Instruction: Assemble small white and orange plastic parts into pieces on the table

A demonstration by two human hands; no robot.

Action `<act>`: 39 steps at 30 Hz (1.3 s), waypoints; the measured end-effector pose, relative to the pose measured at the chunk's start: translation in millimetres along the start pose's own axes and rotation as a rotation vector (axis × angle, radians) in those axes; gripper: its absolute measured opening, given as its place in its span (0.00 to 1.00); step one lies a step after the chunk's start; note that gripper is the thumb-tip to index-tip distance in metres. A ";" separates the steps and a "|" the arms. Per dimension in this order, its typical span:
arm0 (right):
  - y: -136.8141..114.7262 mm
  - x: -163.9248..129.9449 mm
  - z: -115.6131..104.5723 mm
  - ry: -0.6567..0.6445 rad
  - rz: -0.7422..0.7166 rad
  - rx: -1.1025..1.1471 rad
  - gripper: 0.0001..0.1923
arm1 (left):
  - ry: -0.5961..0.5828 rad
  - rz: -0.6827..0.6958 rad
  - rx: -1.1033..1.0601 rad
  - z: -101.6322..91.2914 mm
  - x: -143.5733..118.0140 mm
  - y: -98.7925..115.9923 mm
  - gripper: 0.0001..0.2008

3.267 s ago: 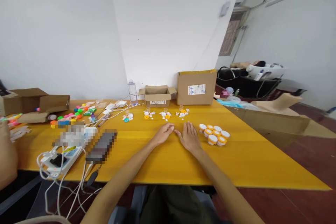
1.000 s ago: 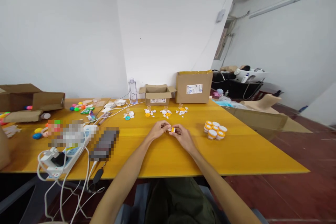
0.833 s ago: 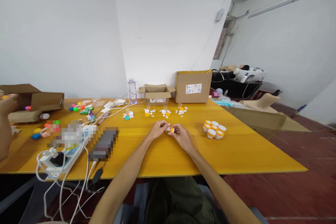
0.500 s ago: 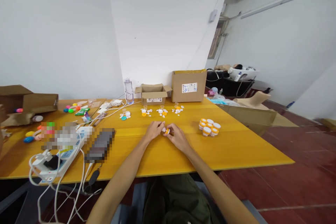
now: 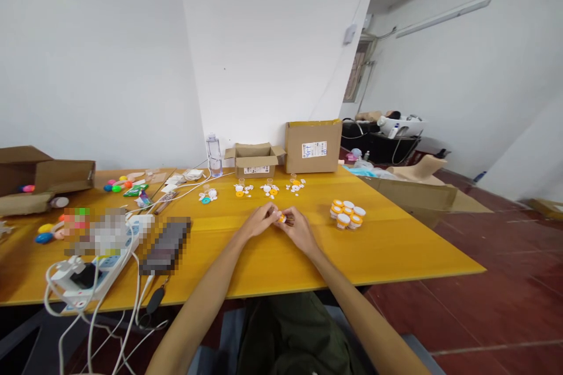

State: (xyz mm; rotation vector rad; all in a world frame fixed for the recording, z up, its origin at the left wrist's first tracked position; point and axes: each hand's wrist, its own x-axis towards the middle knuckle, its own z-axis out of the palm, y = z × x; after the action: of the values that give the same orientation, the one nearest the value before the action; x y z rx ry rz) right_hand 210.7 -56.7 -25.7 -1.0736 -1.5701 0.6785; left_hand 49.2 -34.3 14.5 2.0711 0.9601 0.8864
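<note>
My left hand [image 5: 259, 222] and my right hand [image 5: 298, 227] meet over the middle of the yellow table [image 5: 396, 252]. Between their fingertips they hold a small orange and white jar [image 5: 281, 219], mostly covered by the fingers. To the right stands a cluster of several small orange jars with white lids [image 5: 346, 214]. Behind my hands lie small groups of white and orange loose parts [image 5: 268, 189], with one teal piece [image 5: 206, 200] at the left end.
Two cardboard boxes [image 5: 312, 147] and a water bottle [image 5: 213, 155] stand at the table's far edge. A power strip with cables [image 5: 90, 272], coloured balls [image 5: 115, 187] and an open box [image 5: 44, 176] fill the left side. Flattened cardboard [image 5: 422, 193] lies to the right.
Both hands were flat on the table and empty; they have since come together on a small jar. The view has shifted, so everything sits slightly further left.
</note>
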 end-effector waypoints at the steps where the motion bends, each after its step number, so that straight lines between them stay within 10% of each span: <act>1: 0.0 0.3 -0.2 0.007 -0.001 -0.005 0.13 | -0.011 0.013 -0.020 0.3 -0.3 -0.2 0.15; 39: -12.2 -9.7 -0.8 -0.177 -0.064 -0.041 0.12 | -0.033 -0.009 0.358 -14.6 -27.6 -3.0 0.22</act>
State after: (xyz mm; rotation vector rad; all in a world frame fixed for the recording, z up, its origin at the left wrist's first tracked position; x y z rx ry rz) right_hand 208.2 -70.8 -19.4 -1.0104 -1.7698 0.7161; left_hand 22.9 -51.1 11.9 2.3676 1.1781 0.7116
